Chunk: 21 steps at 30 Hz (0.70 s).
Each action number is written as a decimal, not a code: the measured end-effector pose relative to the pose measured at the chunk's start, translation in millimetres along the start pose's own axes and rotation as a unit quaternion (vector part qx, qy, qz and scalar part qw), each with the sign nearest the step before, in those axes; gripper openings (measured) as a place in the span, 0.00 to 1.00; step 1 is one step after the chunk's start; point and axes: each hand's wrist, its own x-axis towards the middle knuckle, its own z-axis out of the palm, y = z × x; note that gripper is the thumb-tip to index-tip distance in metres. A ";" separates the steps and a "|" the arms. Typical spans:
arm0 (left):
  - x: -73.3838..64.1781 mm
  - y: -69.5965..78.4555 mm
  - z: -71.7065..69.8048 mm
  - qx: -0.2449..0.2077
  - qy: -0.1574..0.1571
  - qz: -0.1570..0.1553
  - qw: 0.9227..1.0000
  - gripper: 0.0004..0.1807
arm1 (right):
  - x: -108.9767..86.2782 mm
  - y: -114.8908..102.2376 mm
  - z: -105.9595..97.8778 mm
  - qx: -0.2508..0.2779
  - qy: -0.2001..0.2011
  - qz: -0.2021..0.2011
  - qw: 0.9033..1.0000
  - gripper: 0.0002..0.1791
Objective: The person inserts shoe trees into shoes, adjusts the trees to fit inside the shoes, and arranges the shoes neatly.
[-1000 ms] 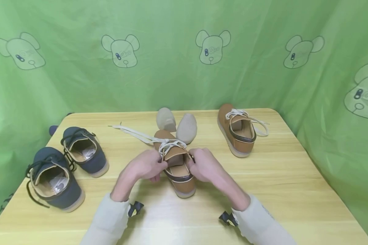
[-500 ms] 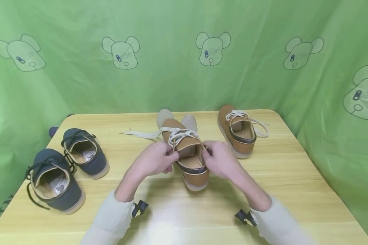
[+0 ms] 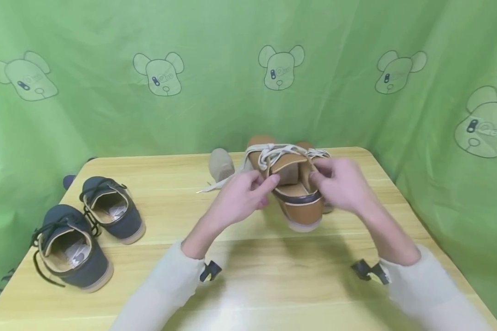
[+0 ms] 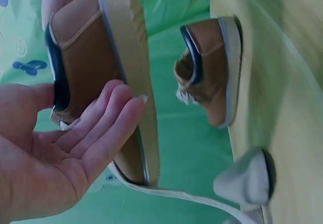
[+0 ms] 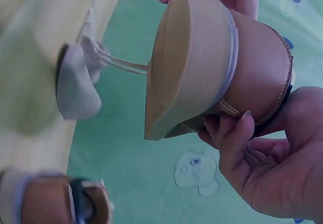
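Both hands hold a brown lace-up shoe up off the table, its heel toward me. My left hand grips its left side, thumb at the collar and fingers along the outer wall near the sole, as the left wrist view shows. On the other side my right hand pinches the collar, thumb over the opening and fingers bent against the brown upper. White laces cross the tongue, and one end trails left. Something grey sits inside the shoe toward the toe. Behind it stands the matching brown shoe, mostly hidden in the head view.
Two grey toe-shaped inserts lie near the back edge; one insert shows plainly in the head view. A pair of navy shoes with dark laces, one the nearer shoe, stands at the table's left. A green curtain encloses the table.
Both hands have lifted the brown shoe off the table and carried it to the right and away from me. Its lace end has dragged along. The navy shoes have stayed put.
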 end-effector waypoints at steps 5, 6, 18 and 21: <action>26.1 20.0 7.1 -0.014 0.020 0.007 1.000 0.25 | 12.4 6.6 -30.3 0.025 -0.004 0.053 0.998 0.15; 31.7 24.5 8.4 -0.018 0.024 0.004 1.000 0.26 | 15.0 7.9 -35.8 0.028 0.000 0.064 0.998 0.16; 86.1 75.4 39.2 -0.141 0.109 -0.004 0.984 0.28 | 52.4 21.7 -91.1 0.073 0.092 0.143 0.983 0.24; 93.3 88.1 58.0 -0.159 0.118 -0.001 0.980 0.26 | 54.7 31.5 -101.5 0.097 0.124 0.161 0.974 0.24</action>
